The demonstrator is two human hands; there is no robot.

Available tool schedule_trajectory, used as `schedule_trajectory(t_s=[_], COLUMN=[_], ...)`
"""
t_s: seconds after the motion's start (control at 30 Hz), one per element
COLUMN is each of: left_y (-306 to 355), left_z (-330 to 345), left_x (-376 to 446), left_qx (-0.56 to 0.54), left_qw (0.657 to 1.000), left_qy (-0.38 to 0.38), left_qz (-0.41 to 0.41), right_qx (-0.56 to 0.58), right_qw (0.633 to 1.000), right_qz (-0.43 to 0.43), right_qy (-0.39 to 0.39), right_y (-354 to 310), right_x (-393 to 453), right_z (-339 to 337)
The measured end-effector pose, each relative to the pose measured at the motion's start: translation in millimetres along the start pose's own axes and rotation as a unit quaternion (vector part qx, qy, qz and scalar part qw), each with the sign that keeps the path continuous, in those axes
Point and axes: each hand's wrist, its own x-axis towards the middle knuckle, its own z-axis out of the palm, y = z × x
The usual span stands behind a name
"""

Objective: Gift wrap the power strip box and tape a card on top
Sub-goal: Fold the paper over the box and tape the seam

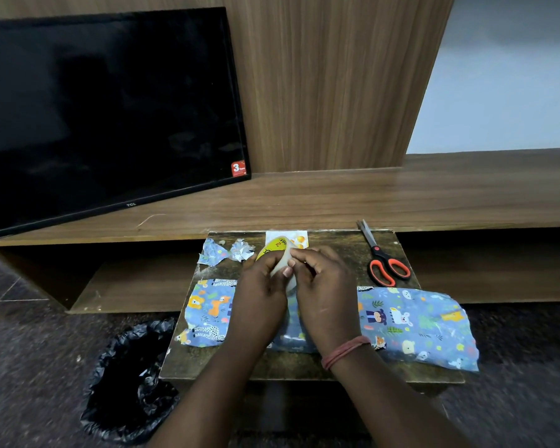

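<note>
The box lies wrapped in blue animal-print paper (414,321) across the small dark table (337,250), its ends sticking out left and right. Above its middle, my left hand (261,295) grips a roll of clear tape (277,253) with a yellow core. My right hand (324,286) pinches at the roll's edge with thumb and fingertips. A white card with orange balloons (299,239) lies at the table's far edge, partly hidden behind the tape roll.
Orange-handled scissors (383,260) lie at the table's far right. Two crumpled paper scraps (227,250) sit at the far left. A black-lined bin (133,383) stands on the floor to the left. A black TV (104,111) leans on the wooden shelf behind.
</note>
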Motion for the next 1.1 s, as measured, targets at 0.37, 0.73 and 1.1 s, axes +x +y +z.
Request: schedule_trajectory(t_s=[0.37,0.73,1.1], left_y=[0,-7,-4], left_z=[6,9,4], left_x=[0,1,7], left_qx=[0.135,0.121,0.108], left_qw=[0.99,0.992,0.994], left_qy=[-0.004,-0.003,0.009], left_qz=[0.028,0.025,-0.012], right_qx=[0.071,0.044,0.052], right_qw=[0.993,0.997,0.997], right_qz=[0.099,0.063,0.065], right_qy=[-0.012,-0.001,0.001], right_y=[5,6,3], right_x=[6,8,6], right_z=[-3,-5,0])
